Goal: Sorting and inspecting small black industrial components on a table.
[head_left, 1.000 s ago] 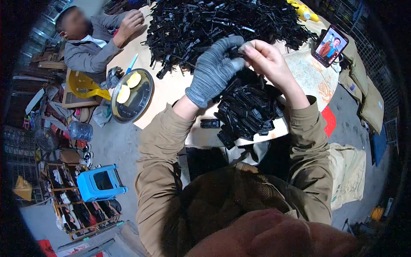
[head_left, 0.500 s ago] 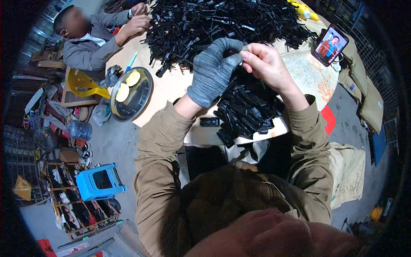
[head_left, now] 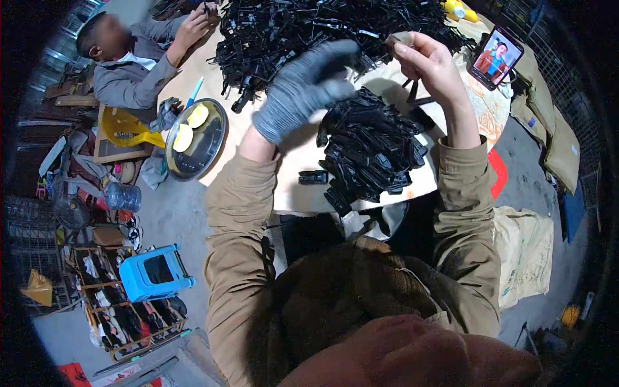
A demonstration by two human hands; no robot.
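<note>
My left hand (head_left: 300,90), in a grey knitted glove, hovers over the table with its fingers apart and nothing between them. My bare right hand (head_left: 429,64) is raised to the right of it, thumb and finger pinched together. At those fingertips shows a small brownish bit (head_left: 401,39), too small to name. Beneath and between my hands lies a heap of black plastic clip-like parts (head_left: 371,151). One black part (head_left: 313,177) lies apart, left of that heap. Beyond my hands spreads a larger pile of similar black parts (head_left: 290,32).
A co-worker (head_left: 135,64) sits at the far left, hands at the table edge. Nearby are a round dark tray (head_left: 214,155) with two yellow-white pieces and a yellow dipper (head_left: 151,138). A propped phone (head_left: 495,59) stands right. A blue stool (head_left: 149,274) is on the floor.
My hands were together and have separated. The left moved left and its fingers spread; the right moved up and right, still pinched. The co-worker's hands rose slightly.
</note>
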